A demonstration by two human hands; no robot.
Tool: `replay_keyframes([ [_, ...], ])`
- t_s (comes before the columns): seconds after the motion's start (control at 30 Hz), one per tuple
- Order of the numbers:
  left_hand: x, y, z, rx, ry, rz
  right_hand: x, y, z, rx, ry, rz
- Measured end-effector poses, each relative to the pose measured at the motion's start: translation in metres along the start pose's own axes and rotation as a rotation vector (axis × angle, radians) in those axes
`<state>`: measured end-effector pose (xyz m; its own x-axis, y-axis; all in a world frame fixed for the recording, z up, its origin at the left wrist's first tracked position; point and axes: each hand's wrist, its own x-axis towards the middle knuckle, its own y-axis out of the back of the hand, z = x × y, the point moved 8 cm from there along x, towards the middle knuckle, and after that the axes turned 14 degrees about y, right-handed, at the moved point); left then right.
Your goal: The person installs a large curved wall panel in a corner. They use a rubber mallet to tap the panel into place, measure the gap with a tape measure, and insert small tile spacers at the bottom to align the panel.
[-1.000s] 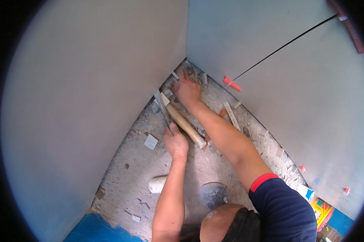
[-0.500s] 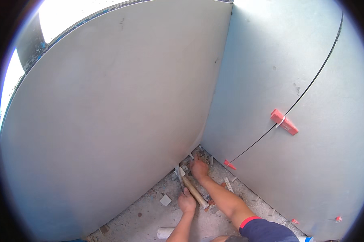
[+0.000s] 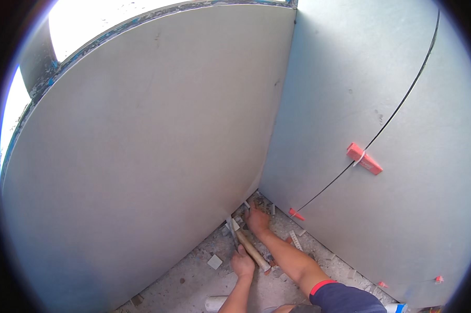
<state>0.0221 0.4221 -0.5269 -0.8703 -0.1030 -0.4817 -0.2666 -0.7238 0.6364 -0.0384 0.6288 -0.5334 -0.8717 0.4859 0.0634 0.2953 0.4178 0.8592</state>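
No packages, labels, signs or screens show in this view

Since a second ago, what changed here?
Mostly the view: the head tilted up, so the wall tiles fill the picture and the hands sit small at the bottom. The left hand keeps its grip on the wooden-handled hammer; the right hand stays in the floor corner among the tile scraps. The red wedge clips are unmoved.
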Motion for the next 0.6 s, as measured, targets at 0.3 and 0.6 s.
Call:
replay_keyframes([
  [0.3,-0.0009,-0.0007,0.0006,-0.008,-0.022,0.019,-0.0007,-0.0006,0.0038,-0.015,0.016,0.079],
  [0.6,-0.0024,-0.0002,0.0004,0.009,-0.018,-0.001,-0.002,-0.0054,0.0049,0.0,0.043,0.071],
])
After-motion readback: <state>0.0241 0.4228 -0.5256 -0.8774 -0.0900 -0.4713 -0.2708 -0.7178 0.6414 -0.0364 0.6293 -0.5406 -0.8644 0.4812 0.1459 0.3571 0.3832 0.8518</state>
